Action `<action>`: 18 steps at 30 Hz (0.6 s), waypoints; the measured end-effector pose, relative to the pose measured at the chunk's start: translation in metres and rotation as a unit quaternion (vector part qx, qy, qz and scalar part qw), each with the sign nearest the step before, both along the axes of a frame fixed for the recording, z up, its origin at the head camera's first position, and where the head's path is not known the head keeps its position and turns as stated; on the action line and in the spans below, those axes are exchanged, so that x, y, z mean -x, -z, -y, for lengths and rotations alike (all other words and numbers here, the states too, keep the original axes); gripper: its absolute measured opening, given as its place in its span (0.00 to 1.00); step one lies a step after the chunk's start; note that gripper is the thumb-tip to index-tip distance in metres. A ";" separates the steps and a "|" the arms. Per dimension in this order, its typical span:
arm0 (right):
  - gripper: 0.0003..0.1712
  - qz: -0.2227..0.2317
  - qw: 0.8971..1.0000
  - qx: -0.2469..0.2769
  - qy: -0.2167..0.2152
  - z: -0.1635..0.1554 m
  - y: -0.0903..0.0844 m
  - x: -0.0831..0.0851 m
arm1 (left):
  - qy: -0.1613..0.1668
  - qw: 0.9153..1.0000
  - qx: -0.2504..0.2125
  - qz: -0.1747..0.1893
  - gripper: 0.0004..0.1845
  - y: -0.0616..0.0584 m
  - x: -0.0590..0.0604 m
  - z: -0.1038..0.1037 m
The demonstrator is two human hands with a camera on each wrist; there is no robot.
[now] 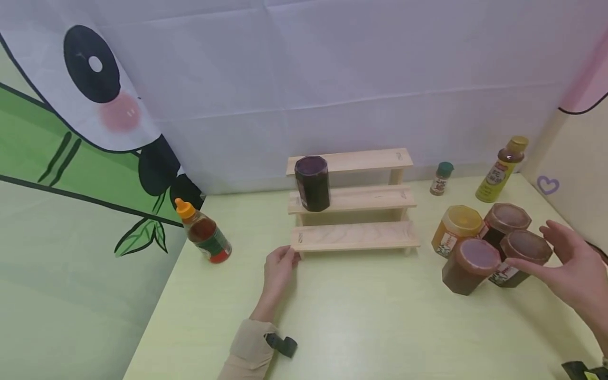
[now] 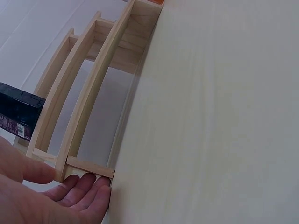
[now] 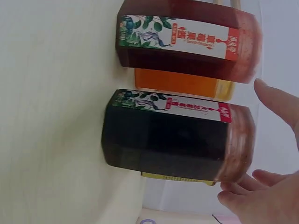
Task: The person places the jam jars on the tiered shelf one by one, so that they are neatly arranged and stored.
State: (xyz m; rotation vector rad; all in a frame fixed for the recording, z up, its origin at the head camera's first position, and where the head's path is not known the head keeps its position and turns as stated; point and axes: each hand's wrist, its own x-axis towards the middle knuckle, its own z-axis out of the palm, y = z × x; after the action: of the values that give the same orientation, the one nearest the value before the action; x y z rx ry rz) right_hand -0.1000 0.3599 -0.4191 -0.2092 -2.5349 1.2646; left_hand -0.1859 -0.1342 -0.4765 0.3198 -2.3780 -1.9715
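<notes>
From the head camera, a pale yellow-green tabletop point(image 1: 361, 316) carries a three-step stand of bare light wood point(image 1: 353, 203) at twelve o'clock, with a dark purple glass jar point(image 1: 312, 182) upright on its middle step at the left end. The left hand point(image 1: 280, 266) rests with fingers straight against the lower left corner of the stand, gripping nothing. At about three o'clock stand four six-sided jars packed close together: an amber one point(image 1: 456, 228), a reddish-brown one point(image 1: 469, 265), and two dark ones, the nearer dark jar with a brown lid point(image 1: 522, 256) just at the fingertips of the right hand point(image 1: 577, 269), whose fingers are spread and not yet closed on it. Beyond, at one o'clock, are a small green-capped spice shaker point(image 1: 442, 178) and a tall yellow squeeze bottle point(image 1: 501, 169); an orange-capped bottle point(image 1: 204, 232) leans at ten o'clock. The left wrist view shows the fingertips point(image 2: 86, 186) pressed flat to the stand's bottom rail. The right wrist view shows the dark jar point(image 3: 173, 142) with fingers point(image 3: 275, 100) apart round its lid, touching or nearly so; I cannot tell which. The jars look so tightly grouped that a wide grasp could nudge the reddish-brown neighbour over, and a smooth lid may slip from spread fingers.
</notes>
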 end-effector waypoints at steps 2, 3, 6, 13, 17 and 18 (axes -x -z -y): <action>0.59 0.004 1.000 -0.002 -0.002 -0.002 0.003 0.000 | 0.002 1.000 -0.004 0.000 0.16 0.000 0.000 0.000; 0.59 0.007 1.000 -0.002 -0.004 -0.002 0.005 0.000 | 0.003 1.000 -0.004 -0.001 0.16 0.000 0.001 -0.001; 0.59 0.016 1.000 -0.002 -0.009 -0.005 0.010 0.000 | 0.004 1.000 -0.002 -0.001 0.16 -0.001 0.001 -0.001; 0.56 0.057 0.998 -0.020 -0.005 -0.015 0.024 0.002 | 0.008 1.000 -0.001 -0.007 0.17 -0.001 -0.001 0.000; 0.51 0.078 0.996 -0.036 -0.004 -0.021 0.031 0.004 | 0.010 1.000 -0.006 -0.012 0.17 -0.002 -0.003 0.001; 0.49 0.080 0.996 -0.043 -0.006 -0.022 0.032 0.005 | 0.009 1.000 -0.006 -0.012 0.17 -0.003 -0.003 0.001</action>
State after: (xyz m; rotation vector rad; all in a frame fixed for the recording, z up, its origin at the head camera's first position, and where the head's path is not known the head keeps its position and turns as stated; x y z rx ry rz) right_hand -0.1049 0.3815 -0.4509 -0.2857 -2.7230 1.1826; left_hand -0.1830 -0.1352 -0.4739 0.2741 -2.3643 -1.9863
